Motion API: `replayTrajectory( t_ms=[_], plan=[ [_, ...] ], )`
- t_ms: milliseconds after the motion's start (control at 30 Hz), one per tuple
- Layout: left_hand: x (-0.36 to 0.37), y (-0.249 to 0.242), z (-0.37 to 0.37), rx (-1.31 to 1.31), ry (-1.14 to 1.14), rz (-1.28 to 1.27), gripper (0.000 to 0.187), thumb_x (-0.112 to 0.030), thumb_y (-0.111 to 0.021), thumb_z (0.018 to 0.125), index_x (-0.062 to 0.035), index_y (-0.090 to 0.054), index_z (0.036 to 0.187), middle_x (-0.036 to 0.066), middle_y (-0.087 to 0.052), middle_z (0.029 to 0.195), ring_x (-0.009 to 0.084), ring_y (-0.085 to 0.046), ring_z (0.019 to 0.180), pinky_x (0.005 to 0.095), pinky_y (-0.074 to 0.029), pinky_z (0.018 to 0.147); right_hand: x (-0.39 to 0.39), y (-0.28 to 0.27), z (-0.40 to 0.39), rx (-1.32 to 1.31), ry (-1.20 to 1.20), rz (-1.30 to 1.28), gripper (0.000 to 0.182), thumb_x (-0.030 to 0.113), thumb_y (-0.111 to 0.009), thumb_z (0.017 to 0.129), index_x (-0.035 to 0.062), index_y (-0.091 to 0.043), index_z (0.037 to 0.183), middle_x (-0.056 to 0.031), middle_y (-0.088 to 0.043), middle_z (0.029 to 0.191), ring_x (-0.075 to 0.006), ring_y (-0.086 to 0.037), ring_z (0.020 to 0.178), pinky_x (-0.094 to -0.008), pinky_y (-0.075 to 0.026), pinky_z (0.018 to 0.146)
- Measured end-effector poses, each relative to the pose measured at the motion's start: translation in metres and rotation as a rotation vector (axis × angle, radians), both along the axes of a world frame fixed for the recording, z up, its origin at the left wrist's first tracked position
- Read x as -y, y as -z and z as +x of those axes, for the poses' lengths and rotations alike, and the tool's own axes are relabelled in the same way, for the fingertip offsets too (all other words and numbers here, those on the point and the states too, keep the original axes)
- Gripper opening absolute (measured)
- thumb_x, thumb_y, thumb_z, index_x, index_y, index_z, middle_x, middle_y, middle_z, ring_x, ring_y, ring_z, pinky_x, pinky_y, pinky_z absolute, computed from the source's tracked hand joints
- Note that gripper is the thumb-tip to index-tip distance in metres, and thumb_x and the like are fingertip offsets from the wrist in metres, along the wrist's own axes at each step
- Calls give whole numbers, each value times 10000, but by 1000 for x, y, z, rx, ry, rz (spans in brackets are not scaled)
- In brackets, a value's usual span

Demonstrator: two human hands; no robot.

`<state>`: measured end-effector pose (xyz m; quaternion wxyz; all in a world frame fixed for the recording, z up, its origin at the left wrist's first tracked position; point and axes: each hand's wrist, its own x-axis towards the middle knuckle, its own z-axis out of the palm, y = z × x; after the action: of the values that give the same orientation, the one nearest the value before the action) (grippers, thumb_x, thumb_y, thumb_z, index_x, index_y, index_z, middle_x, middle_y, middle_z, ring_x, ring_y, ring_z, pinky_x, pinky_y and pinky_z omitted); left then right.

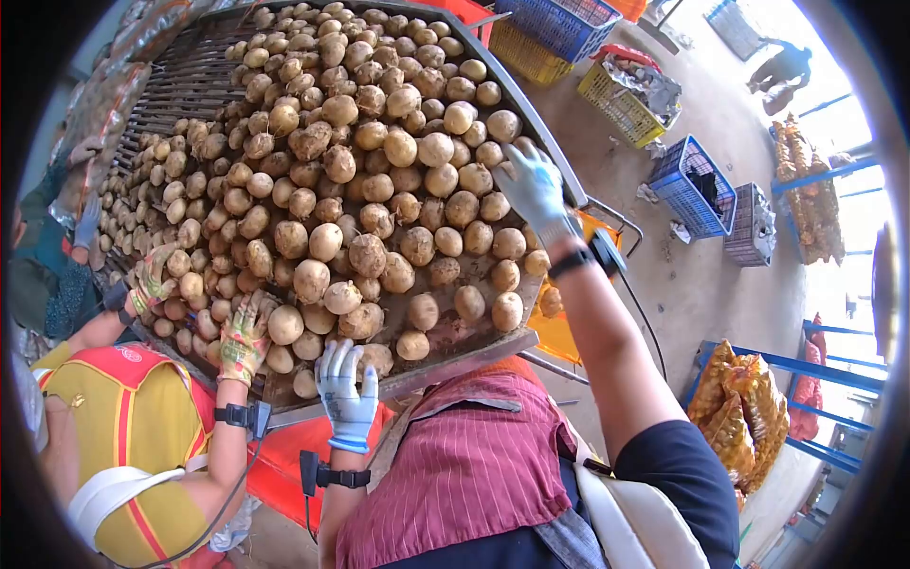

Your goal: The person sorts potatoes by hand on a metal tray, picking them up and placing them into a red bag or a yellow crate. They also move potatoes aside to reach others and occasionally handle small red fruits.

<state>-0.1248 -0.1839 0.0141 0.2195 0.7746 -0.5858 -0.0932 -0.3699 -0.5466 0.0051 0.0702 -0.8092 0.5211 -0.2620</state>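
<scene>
Many round tan root vegetables (368,254), rough and some with dirt or root ends, lie over a slatted metal sorting table (180,81). My left hand (347,391), in a pale grey-blue work glove, rests at the table's front edge with its fingers apart, against a brownish root vegetable (377,357). My right hand (535,187), in a matching glove, reaches over the right side rail. Its fingers are stretched out beside a root vegetable (490,154) at the edge of the pile. Neither hand grips anything that I can see.
On my left a co-worker in a yellow and red vest (133,398) has gloved hands on the pile; another person's arms show at far left. Blue crates (697,190), a yellow crate (626,100) and filled orange net sacks (739,412) stand to the right.
</scene>
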Motion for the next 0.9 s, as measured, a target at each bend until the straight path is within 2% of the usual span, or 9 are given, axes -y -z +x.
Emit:
replayTrajectory(
  t_ms=[33,133,233,367,500,633,667,767,900],
  plan=[
    [5,-4,-3,-17,13,-12,335,-211,-653,834,-76,-640,1140,107,-587,1316,330,-460,1309,521,-280,1127,6,-1,15,-146,44,127,551,440,-622,870,124,-571,1319,-184,-507,1380,-388,-420,1325,-583,-336,1064],
    [4,-6,-8,-55,10,-46,310,-167,-654,832,-56,-636,1121,129,-593,1291,342,-477,1288,511,-323,1109,-26,5,50,-270,-34,208,686,551,-600,866,171,-483,1425,-174,-371,1503,-490,-280,1393,-710,-151,1109],
    [-8,-11,-4,-92,-11,-83,294,-111,-649,835,-37,-629,1119,149,-594,1274,357,-504,1258,499,-369,1086,-68,-4,15,-275,-239,142,660,493,-665,836,208,-502,1408,-150,-362,1511,-454,-307,1386,-723,-276,1032],
    [-27,-8,3,-108,-99,-130,275,-103,-634,855,-38,-629,1121,144,-599,1267,352,-518,1248,488,-375,1084,-101,-27,7,-392,-162,330,650,351,-747,765,175,-543,1357,-193,-416,1458,-396,-422,1297,-569,-416,948],
    [11,-18,0,12,-1,-126,330,-152,-639,853,-37,-610,1161,144,-578,1306,373,-475,1290,487,-357,1096,-117,-33,87,32,-372,250,638,385,-738,778,135,-546,1333,-211,-452,1396,-426,-409,1294,-566,-392,983],
    [63,-10,3,44,-80,-136,612,-178,-687,801,-42,-473,1359,160,-428,1461,385,-386,1357,489,-323,1131,-163,-6,148,75,-582,106,584,396,-739,788,123,-601,1285,-217,-390,1434,-504,-317,1342,-543,-352,1077],
    [66,-6,8,54,-62,-126,730,-203,-717,770,-40,-415,1413,169,-391,1485,398,-352,1374,496,-303,1144,-172,-4,141,69,-654,164,528,352,-737,786,152,-629,1263,-208,-354,1470,-491,-310,1352,-549,-367,1063],
    [53,-6,-4,131,-75,92,755,-277,-738,757,-119,-433,1429,175,-280,1553,452,-288,1396,568,-278,1133,-177,1,92,129,-761,264,492,299,-715,764,139,-632,1221,-201,-361,1472,-436,-407,1310,-544,-379,1050],
    [28,-2,-14,29,-32,116,712,-355,-723,774,-133,-470,1401,192,-201,1593,452,-308,1387,588,-270,1122,-169,-21,28,-136,-658,203,366,274,-687,785,138,-640,1122,-190,-544,1266,-380,-535,1150,-501,-422,955]
  ],
)
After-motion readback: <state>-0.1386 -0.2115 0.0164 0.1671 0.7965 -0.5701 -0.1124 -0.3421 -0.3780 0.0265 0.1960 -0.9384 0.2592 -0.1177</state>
